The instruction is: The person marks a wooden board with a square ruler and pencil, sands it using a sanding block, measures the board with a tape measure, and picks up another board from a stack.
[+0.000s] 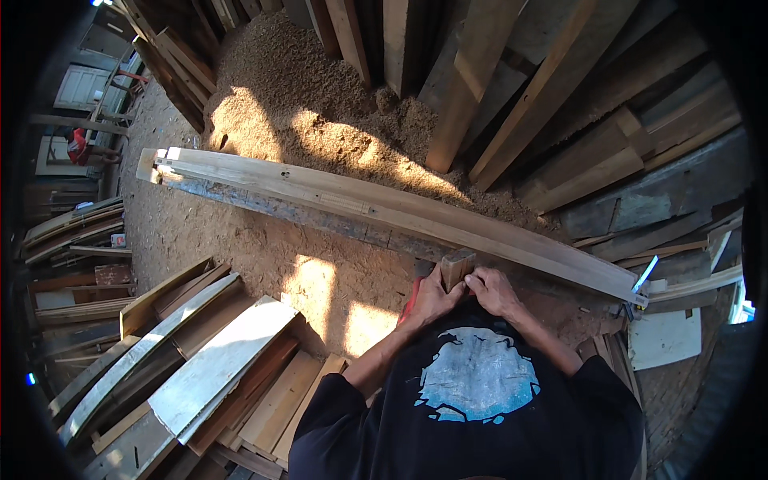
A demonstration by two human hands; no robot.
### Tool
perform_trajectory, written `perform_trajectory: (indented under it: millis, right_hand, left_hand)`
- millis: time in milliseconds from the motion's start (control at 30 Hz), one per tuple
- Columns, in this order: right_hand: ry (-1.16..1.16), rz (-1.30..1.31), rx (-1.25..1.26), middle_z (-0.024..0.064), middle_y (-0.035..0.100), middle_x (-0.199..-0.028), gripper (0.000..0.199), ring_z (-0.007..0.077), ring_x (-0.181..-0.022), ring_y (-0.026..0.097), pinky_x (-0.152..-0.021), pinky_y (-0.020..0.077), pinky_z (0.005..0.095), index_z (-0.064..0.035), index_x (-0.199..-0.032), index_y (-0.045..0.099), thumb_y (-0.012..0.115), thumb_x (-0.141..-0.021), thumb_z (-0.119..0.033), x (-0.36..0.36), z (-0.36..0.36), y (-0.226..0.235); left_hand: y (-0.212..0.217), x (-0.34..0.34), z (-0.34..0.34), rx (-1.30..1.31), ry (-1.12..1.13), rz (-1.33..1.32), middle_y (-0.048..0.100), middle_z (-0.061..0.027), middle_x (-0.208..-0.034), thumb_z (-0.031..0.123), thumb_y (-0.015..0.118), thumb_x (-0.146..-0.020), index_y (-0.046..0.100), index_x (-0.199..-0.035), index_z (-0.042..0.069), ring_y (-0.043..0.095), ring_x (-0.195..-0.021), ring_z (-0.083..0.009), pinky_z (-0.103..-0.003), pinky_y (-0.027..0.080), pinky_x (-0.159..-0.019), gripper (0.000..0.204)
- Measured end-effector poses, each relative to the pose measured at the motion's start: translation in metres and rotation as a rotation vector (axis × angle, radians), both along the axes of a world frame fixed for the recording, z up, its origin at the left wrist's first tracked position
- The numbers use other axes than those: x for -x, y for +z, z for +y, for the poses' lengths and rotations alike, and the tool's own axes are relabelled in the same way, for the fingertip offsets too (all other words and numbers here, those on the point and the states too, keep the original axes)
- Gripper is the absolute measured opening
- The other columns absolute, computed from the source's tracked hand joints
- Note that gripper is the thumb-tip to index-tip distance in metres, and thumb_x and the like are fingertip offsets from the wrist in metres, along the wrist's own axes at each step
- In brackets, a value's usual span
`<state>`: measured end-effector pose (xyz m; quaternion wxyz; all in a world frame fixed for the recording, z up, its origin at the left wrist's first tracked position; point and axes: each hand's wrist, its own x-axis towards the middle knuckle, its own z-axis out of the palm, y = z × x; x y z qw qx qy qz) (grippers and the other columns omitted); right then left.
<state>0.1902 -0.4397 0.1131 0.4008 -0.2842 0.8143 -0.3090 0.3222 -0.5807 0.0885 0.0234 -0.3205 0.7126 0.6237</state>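
A small brown wooden block point(457, 266) stands against the near side of a long pale plank point(376, 210) that lies edge-up across a bench. My left hand point(433, 296) grips the block from its left. My right hand point(491, 290) presses on it from the right, fingers curled over its top. Something red point(411, 298) shows under my left wrist; I cannot tell what it is. My dark shirt with a pale blue print hides my lower arms' undersides and the bench below.
Sawdust point(320, 112) covers the ground beyond the plank. Boards lean upright at the back and right point(560, 96). Stacked curved planks point(200, 352) lie at my lower left. A blue-handled tool point(645, 276) rests near the plank's right end.
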Motion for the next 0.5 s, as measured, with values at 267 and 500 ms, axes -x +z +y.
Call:
perform_trajectory:
  millis: [267,500]
  right_hand:
    - [-0.293,0.102,0.127,0.0235,0.069,-0.090,0.028,0.0440,-0.088,0.068,-0.077,0.0518,0.0507,0.0011,-0.089,0.068,0.066,-0.096,-0.026,-0.044,0.007,-0.020]
    - [-0.624,0.088,0.220,0.0236,0.070,-0.087,0.031,0.0406,-0.085,0.070,-0.075,0.0522,0.0492,0.0008,-0.092,0.069,0.065,-0.096,-0.029,-0.050,0.036,-0.008]
  left_hand:
    - [-0.022,-0.005,-0.019,-0.043,-0.190,0.086,0.076,-0.0181,-0.114,0.014,0.081,-0.086,0.061,-0.131,0.000,0.073,-0.105,-0.0246,-0.039,0.057,-0.091,0.051]
    - [-0.034,0.042,-0.016,-0.151,-0.509,0.142,0.077,-0.0104,-0.108,0.017,0.084,-0.087,0.069,-0.119,0.000,0.072,-0.096,-0.0161,-0.035,0.058,-0.085,0.038]
